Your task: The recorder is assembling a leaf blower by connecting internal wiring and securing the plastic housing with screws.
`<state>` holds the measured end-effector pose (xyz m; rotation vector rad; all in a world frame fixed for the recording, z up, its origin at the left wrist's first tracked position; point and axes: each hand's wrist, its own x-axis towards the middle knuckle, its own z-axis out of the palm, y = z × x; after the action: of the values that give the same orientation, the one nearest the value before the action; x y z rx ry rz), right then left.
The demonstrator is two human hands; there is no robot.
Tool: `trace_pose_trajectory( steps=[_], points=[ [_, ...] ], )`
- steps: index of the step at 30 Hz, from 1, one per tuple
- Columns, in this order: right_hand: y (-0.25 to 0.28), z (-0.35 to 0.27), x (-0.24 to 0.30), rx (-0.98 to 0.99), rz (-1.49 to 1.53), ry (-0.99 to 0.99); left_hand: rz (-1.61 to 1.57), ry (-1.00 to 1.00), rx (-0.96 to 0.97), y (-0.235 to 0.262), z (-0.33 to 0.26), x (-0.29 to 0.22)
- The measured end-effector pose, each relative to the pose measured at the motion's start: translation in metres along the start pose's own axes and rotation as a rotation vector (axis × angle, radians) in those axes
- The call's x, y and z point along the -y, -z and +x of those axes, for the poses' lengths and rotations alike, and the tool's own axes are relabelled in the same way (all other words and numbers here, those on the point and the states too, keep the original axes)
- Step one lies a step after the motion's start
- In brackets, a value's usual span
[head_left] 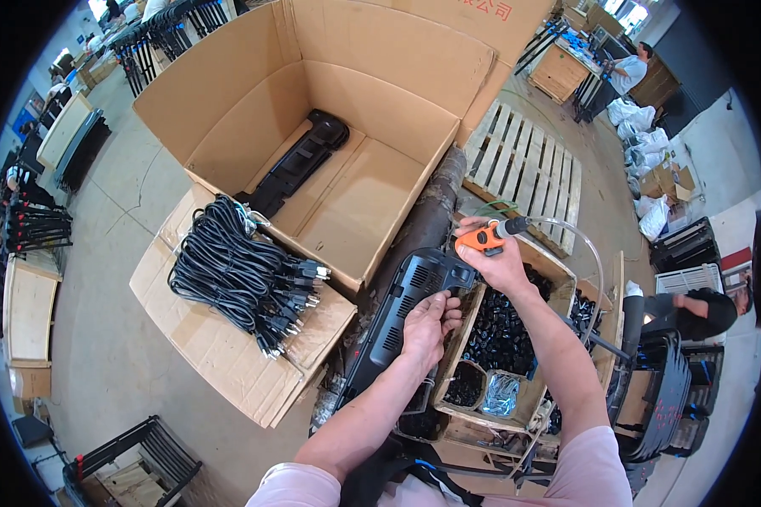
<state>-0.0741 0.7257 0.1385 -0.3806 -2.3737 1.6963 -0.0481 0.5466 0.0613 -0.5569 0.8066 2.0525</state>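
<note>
My right hand [500,264] is closed around an orange power screwdriver [479,240] with a dark grey end, from which a clear hose [585,239] curves away. The tool is over the far end of a long black vented plastic housing [395,314], which lies slanted in front of me. My left hand [429,325] rests at the housing's right edge, thumb and fingers pinched together; whatever is between them is hidden. Just right of the housing stands a wooden parts box [558,269] full of small black plastic parts [500,329], with silver screws [500,394] in one compartment.
A large open cardboard box [380,101] holds another black housing [300,165]. Bundled black power cords [237,270] lie on its near flap. Behind the parts box is a wooden pallet [524,156]. People work farther off, one at the right [708,308]. Black frames are stacked at the lower right.
</note>
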Motion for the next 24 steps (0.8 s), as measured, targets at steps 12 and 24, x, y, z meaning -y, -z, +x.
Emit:
trace_pose_trajectory(
  steps=[12, 24],
  points=[
    [-0.013, -0.059, 0.061, 0.065, 0.200, 0.008, -0.512, 0.089, -0.023, 0.000, 0.013, -0.028],
    [-0.042, -0.050, 0.061, 0.075, 0.159, 0.053, -0.471, 0.116, 0.027, 0.013, 0.016, -0.043]
  ],
)
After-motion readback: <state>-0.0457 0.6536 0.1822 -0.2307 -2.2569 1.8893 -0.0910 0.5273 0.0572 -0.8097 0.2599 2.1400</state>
